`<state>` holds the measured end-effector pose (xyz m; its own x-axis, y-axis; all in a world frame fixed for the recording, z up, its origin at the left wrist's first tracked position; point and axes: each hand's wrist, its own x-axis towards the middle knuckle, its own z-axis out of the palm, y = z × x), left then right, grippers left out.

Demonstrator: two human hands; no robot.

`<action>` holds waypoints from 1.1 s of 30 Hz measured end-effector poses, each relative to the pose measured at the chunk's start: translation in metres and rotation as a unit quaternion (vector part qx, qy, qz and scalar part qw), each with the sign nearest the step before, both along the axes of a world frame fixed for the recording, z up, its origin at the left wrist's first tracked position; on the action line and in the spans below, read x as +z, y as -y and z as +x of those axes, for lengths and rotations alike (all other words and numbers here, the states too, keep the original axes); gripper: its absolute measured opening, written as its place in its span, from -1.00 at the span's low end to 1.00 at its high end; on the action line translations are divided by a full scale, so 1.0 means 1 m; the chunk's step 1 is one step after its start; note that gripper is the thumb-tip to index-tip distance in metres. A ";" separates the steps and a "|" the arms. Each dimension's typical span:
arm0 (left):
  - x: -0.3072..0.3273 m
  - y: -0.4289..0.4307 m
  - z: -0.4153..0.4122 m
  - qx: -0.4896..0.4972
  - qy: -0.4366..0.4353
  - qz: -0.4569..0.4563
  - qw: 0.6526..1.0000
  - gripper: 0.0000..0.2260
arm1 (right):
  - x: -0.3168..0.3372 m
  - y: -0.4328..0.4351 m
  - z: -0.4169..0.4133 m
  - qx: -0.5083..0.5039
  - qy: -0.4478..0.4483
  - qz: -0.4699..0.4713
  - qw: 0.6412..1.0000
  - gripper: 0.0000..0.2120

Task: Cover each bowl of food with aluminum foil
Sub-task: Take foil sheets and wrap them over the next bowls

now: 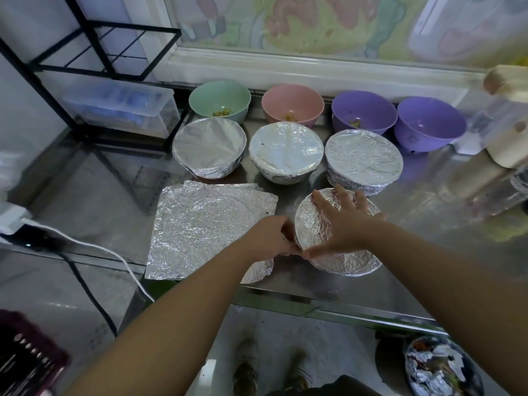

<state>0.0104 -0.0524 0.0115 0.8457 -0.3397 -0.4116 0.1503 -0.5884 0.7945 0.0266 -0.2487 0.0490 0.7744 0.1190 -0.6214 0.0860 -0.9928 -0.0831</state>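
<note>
A foil-covered bowl (347,260) stands near the front edge of the steel table. My right hand (341,224) lies flat on its foil top with fingers spread. My left hand (271,238) pinches the foil at the bowl's left rim. Behind it stand three more foil-covered bowls (210,147) (285,151) (364,160). At the back are uncovered bowls with a little food: green (220,100), pink (293,104) and two purple (364,111) (430,125). A stack of loose foil sheets (200,227) lies to the left.
A black wire rack (94,41) with a clear plastic box (123,107) stands at the back left. A white cable (85,244) runs over the left edge. Jars and a cream container (508,144) crowd the right. A bin with foil scraps (440,367) sits below.
</note>
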 end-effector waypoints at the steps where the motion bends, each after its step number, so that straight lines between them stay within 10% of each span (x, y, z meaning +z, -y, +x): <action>1: 0.002 0.000 0.003 -0.014 0.011 0.017 1.000 -0.61 | 0.000 0.000 0.000 0.000 0.003 -0.002 1.000 0.36; 8: 0.027 0.009 0.027 -0.099 -0.055 0.081 0.990 -0.74 | -0.005 -0.002 -0.002 -0.001 0.022 -0.009 1.000 0.37; 13: 0.029 0.008 0.024 0.028 -0.238 -0.105 0.965 -0.70 | -0.008 -0.002 -0.003 -0.005 0.030 -0.007 0.999 0.37; 25: 0.032 0.021 -0.009 0.293 -0.312 -0.301 0.852 -0.76 | -0.010 -0.003 -0.004 -0.001 0.036 -0.012 0.999 0.37; 33: 0.064 0.020 0.020 0.159 -0.415 -0.265 0.856 -0.60 | -0.009 -0.003 -0.002 0.001 0.033 -0.016 0.999 0.38</action>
